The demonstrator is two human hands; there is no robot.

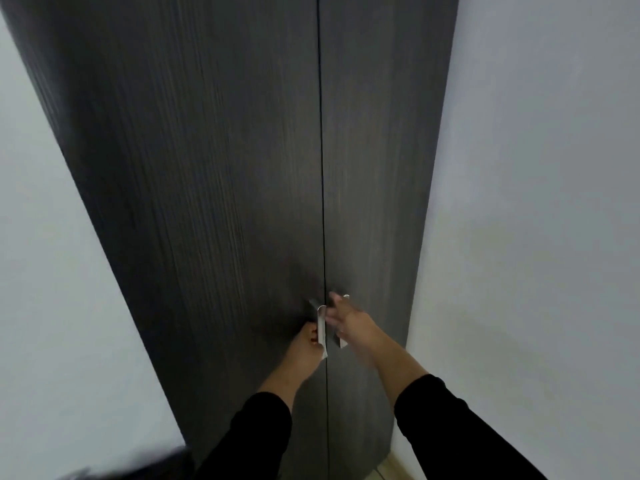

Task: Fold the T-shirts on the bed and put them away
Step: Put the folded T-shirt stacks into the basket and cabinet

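Dark wood-grain wardrobe [214,188], both doors shut, a hand at each handle.

Left hand [306,344] curls its fingers [313,336] round the left metal handle [322,327], gripping it; right hand [351,323] reaches the right metal handle [344,320], its fingers blurred, so whether they grip cannot be told. Both arms wear black sleeves [446,420]. Pale grey walls [530,202] flank the wardrobe left and right, and a strip of light floor [388,471] shows at near right. No T-shirts or bed are in view.
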